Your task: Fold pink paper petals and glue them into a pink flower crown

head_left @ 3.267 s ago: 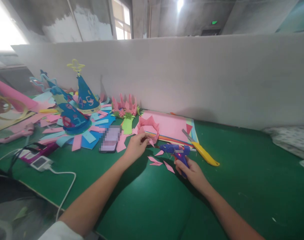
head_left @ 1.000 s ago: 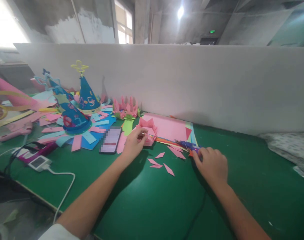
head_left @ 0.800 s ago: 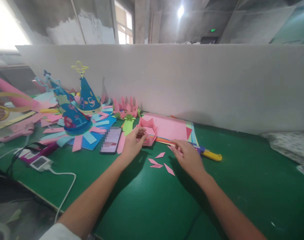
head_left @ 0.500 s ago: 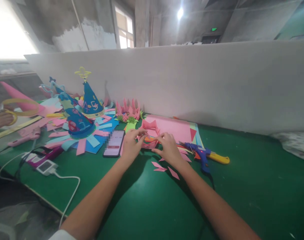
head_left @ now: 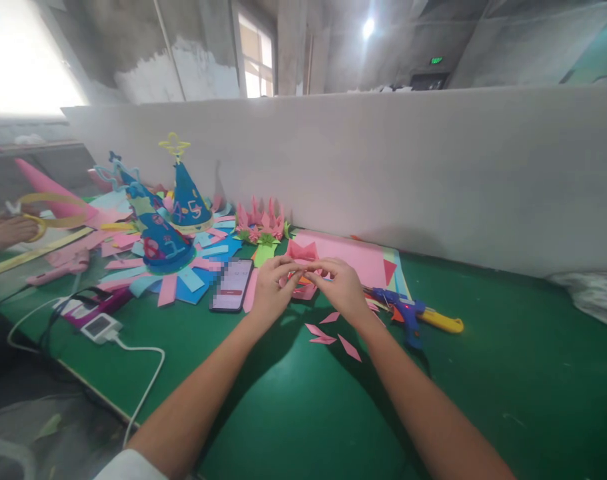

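Note:
Both of my hands meet at a pink folded paper flower (head_left: 302, 253) in the middle of the green table (head_left: 483, 373). My left hand (head_left: 272, 288) pinches its near left side with curled fingers. My right hand (head_left: 341, 288) pinches its near right side. A stack of coloured paper with a pink top sheet (head_left: 353, 260) lies just behind the flower. The blue glue gun (head_left: 400, 312) lies on the table to the right of my right hand, untouched. Three small pink paper scraps (head_left: 328, 330) lie under my wrists.
A phone (head_left: 232, 285) lies left of my left hand. Blue cone hats (head_left: 176, 213), paper strips and a finished pink flower (head_left: 260, 223) crowd the left. A yellow cutter (head_left: 442, 323) lies behind the glue gun. A charger and white cable (head_left: 103, 328) sit near the left edge. Another person's hand (head_left: 8, 230) is far left.
My right hand set the glue gun down on the table to the right and came over to the pink paper flower. My left hand stayed on the flower throughout.

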`<state>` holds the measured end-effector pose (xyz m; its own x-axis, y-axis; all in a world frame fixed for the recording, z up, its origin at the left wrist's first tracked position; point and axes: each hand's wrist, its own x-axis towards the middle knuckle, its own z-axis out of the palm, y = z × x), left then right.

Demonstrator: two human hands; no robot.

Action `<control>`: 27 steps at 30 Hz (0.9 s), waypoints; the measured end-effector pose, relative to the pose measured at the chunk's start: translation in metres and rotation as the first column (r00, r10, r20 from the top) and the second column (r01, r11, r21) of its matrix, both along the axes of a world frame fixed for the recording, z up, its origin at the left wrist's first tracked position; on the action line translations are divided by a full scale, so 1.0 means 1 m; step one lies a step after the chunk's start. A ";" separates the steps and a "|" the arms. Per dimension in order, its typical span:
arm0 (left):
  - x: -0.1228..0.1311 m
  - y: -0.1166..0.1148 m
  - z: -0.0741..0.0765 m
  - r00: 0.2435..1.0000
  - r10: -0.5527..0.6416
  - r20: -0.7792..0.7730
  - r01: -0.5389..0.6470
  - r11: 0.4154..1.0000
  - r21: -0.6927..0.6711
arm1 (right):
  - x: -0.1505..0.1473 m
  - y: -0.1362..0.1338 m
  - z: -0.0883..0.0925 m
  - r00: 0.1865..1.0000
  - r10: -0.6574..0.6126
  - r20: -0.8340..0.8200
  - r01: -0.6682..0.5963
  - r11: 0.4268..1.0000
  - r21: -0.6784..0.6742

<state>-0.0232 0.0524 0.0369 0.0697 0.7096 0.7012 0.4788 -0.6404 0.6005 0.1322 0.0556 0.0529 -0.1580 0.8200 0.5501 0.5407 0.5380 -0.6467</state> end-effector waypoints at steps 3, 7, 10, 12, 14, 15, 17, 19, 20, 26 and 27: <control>0.001 -0.001 0.001 0.998 -0.029 0.056 0.030 0.999 -0.026 | 0.000 0.003 -0.002 1.000 0.010 -0.013 -0.010 1.000 -0.021; 0.001 -0.005 0.006 0.993 -0.016 0.114 0.026 0.996 -0.082 | 0.005 0.006 -0.005 0.990 0.113 -0.082 -0.122 0.986 -0.113; -0.003 -0.004 0.010 0.984 0.047 0.170 -0.008 0.975 -0.224 | 0.010 0.006 -0.005 0.980 0.192 -0.060 -0.201 0.940 -0.277; -0.009 -0.002 0.013 0.978 0.074 0.194 -0.005 0.943 -0.334 | 0.013 0.005 -0.004 0.977 0.212 -0.018 -0.204 0.907 -0.369; -0.018 0.000 0.017 0.987 0.041 0.154 0.033 0.893 -0.448 | 0.015 0.004 -0.004 0.974 0.228 0.001 -0.205 0.878 -0.432; -0.022 0.001 0.018 0.996 -0.023 0.091 0.069 0.840 -0.539 | 0.015 0.003 -0.004 0.972 0.234 0.003 -0.206 0.864 -0.460; -0.030 0.002 0.019 0.968 -0.250 -0.009 0.161 0.652 -0.740 | 0.017 0.004 -0.005 0.974 0.228 0.006 -0.195 0.842 -0.503; -0.035 0.002 0.014 0.875 -0.484 -0.014 0.217 0.420 -0.881 | 0.019 0.006 -0.007 0.976 0.216 0.001 -0.184 0.836 -0.517; -0.035 0.003 0.010 0.847 -0.531 -0.002 0.207 0.334 -0.919 | 0.020 0.007 -0.007 0.979 0.205 -0.014 -0.183 0.839 -0.513; -0.012 0.007 -0.017 0.935 -0.206 0.290 0.338 0.256 -0.906 | 0.028 0.010 -0.001 0.968 0.087 -0.234 -0.201 0.826 -0.526; -0.006 0.007 -0.020 0.920 -0.144 0.366 0.392 0.266 -0.881 | 0.030 0.010 0.001 0.960 0.069 -0.271 -0.209 0.820 -0.532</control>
